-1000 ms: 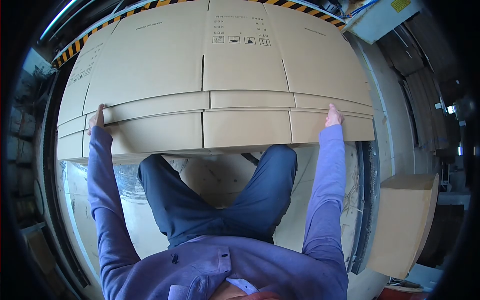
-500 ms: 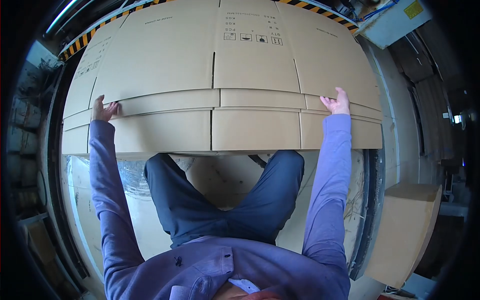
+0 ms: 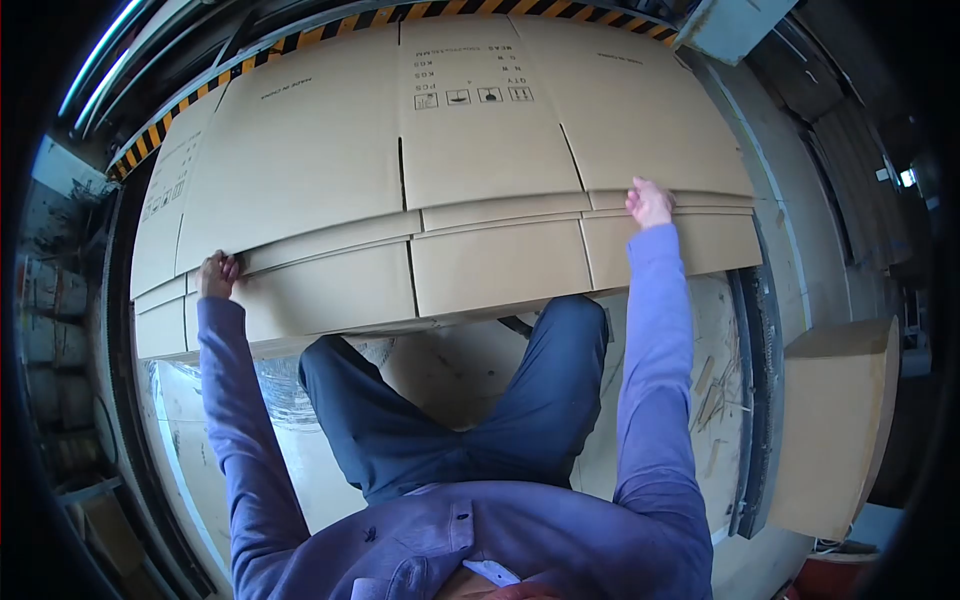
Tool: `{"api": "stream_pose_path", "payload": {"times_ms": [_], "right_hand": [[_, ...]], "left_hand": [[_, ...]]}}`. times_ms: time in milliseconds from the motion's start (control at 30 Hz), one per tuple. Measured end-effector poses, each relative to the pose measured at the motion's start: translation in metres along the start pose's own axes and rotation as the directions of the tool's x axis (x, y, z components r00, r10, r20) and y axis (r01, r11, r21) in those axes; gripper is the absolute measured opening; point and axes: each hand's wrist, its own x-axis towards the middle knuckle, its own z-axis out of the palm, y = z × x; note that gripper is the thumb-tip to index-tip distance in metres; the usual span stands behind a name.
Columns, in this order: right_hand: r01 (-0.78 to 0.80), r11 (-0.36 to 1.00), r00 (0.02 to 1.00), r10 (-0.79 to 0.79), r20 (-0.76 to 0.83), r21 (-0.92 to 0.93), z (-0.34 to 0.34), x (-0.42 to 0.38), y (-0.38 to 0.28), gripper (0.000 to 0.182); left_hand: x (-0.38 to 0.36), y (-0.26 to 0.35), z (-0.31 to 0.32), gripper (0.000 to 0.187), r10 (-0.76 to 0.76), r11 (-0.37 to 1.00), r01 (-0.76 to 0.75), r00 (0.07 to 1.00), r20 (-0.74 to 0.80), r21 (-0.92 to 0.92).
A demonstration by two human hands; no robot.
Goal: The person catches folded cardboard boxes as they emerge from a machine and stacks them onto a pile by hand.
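A flattened cardboard box with printed text and symbols lies on top of a stack in front of me. Below its near edge, the edges of further flat cardboard boxes show in staggered layers. My left hand is closed around the top box's near edge at the left, its fingertips partly hidden. Toward the right end of that same edge, my right hand has its fingers curled in, gripping the cardboard. Both palms face largely upward or inward.
A yellow-and-black striped barrier runs behind the stack. To my right stands a brown cardboard box beside a dark metal rail. Clear plastic wrap shows below the stack at the left. My knees are close under its near edge.
The top box has shifted toward me, narrowing the exposed strip below it. My right fingers have curled from spread to closed, and my left fingers have tightened. The view has tilted.
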Motion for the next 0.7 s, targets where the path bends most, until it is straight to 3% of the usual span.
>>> {"api": "stream_pose_path", "payload": {"times_ms": [67,100,167,267,467,567,600,633,667,700], "right_hand": [[-0.011,1.0,0.998,0.011,-0.054,-0.005,-0.02,-0.02,0.015,0.017],[0.028,0.998,0.999,-0.029,-0.025,-0.056,-0.027,-0.025,0.017,0.018],[0.098,0.983,0.995,-0.094,0.033,-0.155,-0.042,-0.037,0.021,0.021],[0.22,0.948,0.974,-0.228,-0.008,-0.229,-0.045,-0.039,0.019,0.023],[0.232,0.97,0.966,-0.238,-0.102,-0.069,-0.021,-0.011,0.02,0.023],[0.231,0.968,0.966,-0.24,-0.099,-0.096,-0.015,-0.007,0.017,0.029],[0.255,0.966,0.963,-0.257,-0.077,-0.04,-0.017,-0.006,0.018,0.027],[0.279,0.96,0.959,-0.277,-0.056,0.018,-0.019,-0.003,0.019,0.025],[0.296,0.952,0.955,-0.294,-0.036,0.074,-0.023,-0.003,0.022,0.024],[0.292,0.952,0.956,-0.293,-0.003,0.089,-0.028,-0.003,0.023,0.023]], "left_hand": [[-0.029,-0.004,-0.01,0.014,0.0,0.996,0.003,0.999,-0.035,0.085],[-0.025,-0.014,-0.026,0.018,-0.043,0.99,0.036,0.998,0.051,0.138],[-0.043,-0.014,-0.025,0.029,-0.001,0.948,-0.021,0.998,0.067,0.318],[-0.083,0.01,0.004,0.039,0.171,0.56,-0.065,0.984,-0.039,0.826],[-0.036,-0.005,0.003,0.04,0.339,0.611,-0.131,0.935,-0.108,0.781],[-0.015,-0.006,0.0,0.035,0.258,0.745,-0.108,0.956,-0.136,0.658],[0.04,-0.025,-0.03,0.027,0.466,0.545,-0.267,0.885,-0.022,0.795],[0.057,-0.033,-0.042,0.024,0.556,0.364,-0.322,0.828,0.074,0.874],[0.058,-0.034,-0.045,0.021,0.634,0.166,-0.346,0.755,0.169,0.923],[0.057,-0.037,-0.05,0.021,0.638,0.041,-0.298,0.742,0.204,0.954]]}}
